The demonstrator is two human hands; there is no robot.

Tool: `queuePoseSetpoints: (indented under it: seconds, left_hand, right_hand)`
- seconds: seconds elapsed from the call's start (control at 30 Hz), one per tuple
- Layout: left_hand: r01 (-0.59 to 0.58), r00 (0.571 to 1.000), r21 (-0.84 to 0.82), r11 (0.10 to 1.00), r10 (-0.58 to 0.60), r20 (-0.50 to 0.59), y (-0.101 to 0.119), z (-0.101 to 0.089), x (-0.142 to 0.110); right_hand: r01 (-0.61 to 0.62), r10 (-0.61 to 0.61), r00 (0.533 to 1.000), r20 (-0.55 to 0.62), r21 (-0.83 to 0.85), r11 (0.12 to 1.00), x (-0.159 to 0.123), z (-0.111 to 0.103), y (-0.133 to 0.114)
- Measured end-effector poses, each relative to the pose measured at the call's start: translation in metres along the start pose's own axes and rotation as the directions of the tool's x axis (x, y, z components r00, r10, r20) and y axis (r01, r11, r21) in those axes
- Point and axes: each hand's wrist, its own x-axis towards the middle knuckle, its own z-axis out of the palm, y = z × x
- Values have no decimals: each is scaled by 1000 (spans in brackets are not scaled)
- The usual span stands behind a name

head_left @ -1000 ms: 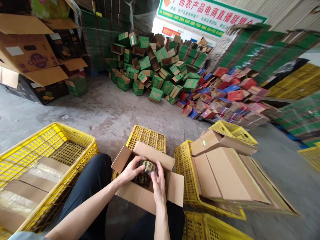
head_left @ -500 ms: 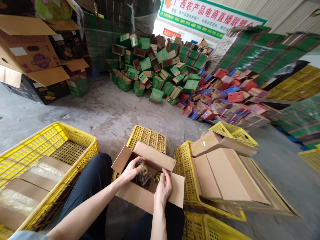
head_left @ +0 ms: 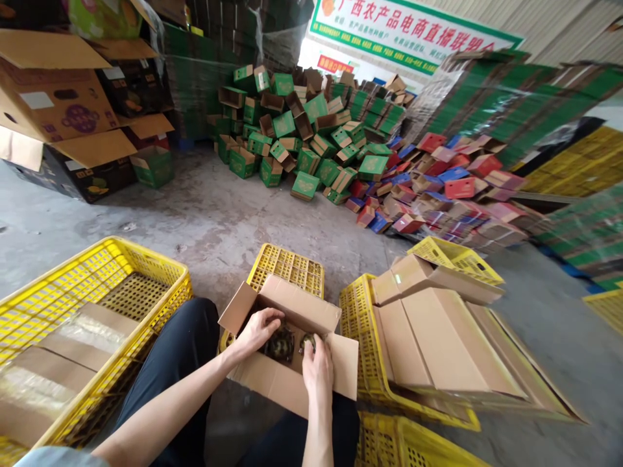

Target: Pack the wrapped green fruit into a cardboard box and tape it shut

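An open cardboard box rests between my knees with its flaps spread. Inside it lies a dark bundle mottled with yellow-green; its kind is unclear. My left hand reaches over the box's left side, fingers bent and pressed together at the bundle's top edge; what they hold, if anything, is hidden. In the right part of the box, my right hand has its fingers closed over a smaller dark and yellow-green item, partly covered by the fingertips.
A yellow crate holding taped cartons stands on my left. On my right, another yellow crate carries flattened cardboard. An upturned yellow crate sits beyond the box. Heaps of green boxes and red-blue boxes lie farther off.
My right hand has moved from the box's right edge inward, onto the smaller item. The dark bundle sits lower in the box, and my left hand has shifted slightly right along its top.
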Motion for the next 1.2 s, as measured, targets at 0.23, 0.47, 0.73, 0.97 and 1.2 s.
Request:
queuePoseSetpoints:
  seconds: [0.23, 0.47, 0.73, 0.97, 1.2]
  left_hand:
    - [24, 998, -44, 999, -21, 53, -7, 4, 3]
    - [30, 998, -54, 998, -26, 59, -8, 4, 6]
    - [47, 997, -76, 996, -42, 70, -5, 3, 5]
    - [48, 998, -88, 995, -43, 54, -3, 2, 3]
    - [48, 998, -112, 993, -43, 45, 0, 2, 2]
  right_hand:
    - [13, 22, 994, 104, -324, 946, -1, -8, -5]
    - [52, -6, 995, 101, -453, 890, -4, 11, -15]
    - [37, -38, 999, 7, -461, 887, -2, 6, -10]
    - [7, -29, 998, -52, -381, 925, 3, 7, -14]
    - [10, -24, 998, -57, -225, 974, 2, -17, -33]
